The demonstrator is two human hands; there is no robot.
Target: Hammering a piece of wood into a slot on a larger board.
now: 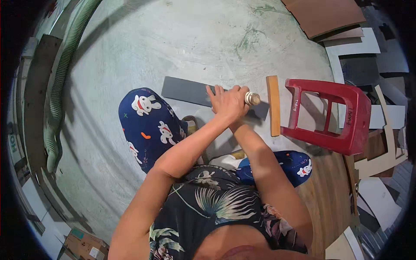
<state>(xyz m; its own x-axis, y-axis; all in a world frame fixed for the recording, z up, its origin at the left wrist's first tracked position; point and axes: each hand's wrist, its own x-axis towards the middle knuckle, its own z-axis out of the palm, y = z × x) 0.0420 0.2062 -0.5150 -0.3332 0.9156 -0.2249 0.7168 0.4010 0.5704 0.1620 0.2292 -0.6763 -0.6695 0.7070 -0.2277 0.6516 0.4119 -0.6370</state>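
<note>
My left hand (229, 103) is closed over a tool whose round wooden handle end (252, 99), banded with metal rings, sticks out on its right side. It looks like a chisel, but its working end is hidden. Below it is a long dark grey flat slab (184, 90) on the floor, with some fingers spread across its surface. My right hand lies mostly beneath the left, where the forearms (253, 141) cross, so its fingers cannot be told apart. Just right of the slab's end is a narrow tan wooden bar (273, 106).
A red plastic stool (362, 108) lies on its side at the right. Beyond it are piled boards and offcuts (325, 15). A ribbed green hose (56, 97) runs along the left beside a dark plank (39, 91). A cardboard box (84, 245) sits at the lower left.
</note>
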